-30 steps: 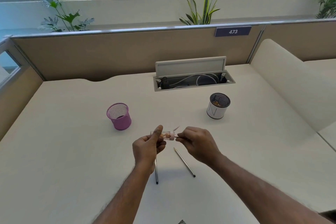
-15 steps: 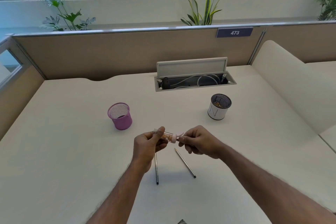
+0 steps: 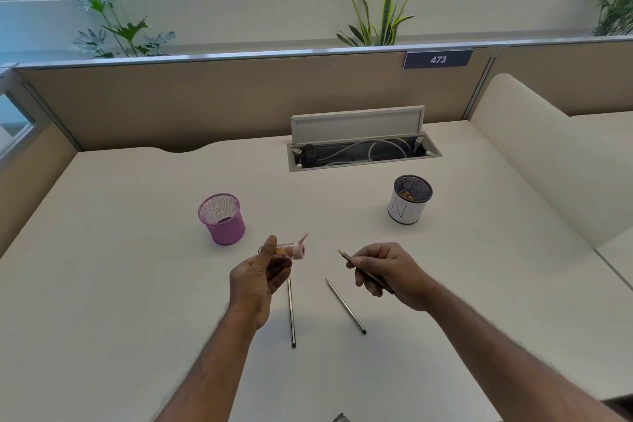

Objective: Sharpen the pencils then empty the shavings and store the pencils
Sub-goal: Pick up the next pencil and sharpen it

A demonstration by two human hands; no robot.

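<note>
Sharpener: small clear barrel with a pink end, brownish shavings inside; held above the desk, pink end pointing right, a pink flap sticking up from it.
Left hand: grasping the sharpener, thumb on top, fingers curled underneath.
Held pencil: dark shaft, pale sharpened tip aimed up-left toward the sharpener but apart from it.
Right hand: pinching the held pencil between thumb and fingers, shaft running back under the palm.
Pencils on desk: two, lying between the forearms. Left pencil nearly straight away from the person, its top end hidden behind the left hand. Right pencil slanted, point up-left.
Purple mesh cup: upright, beyond the left hand, near the sharpener.
White cup: dark mesh rim, marked "N", upright, far right; brown bits inside.
Desk: pale top.
Cable tray: sunk into the desk at the back, lid raised, white cords inside.
Partition: tan, tag "473"; plants behind it.
</note>
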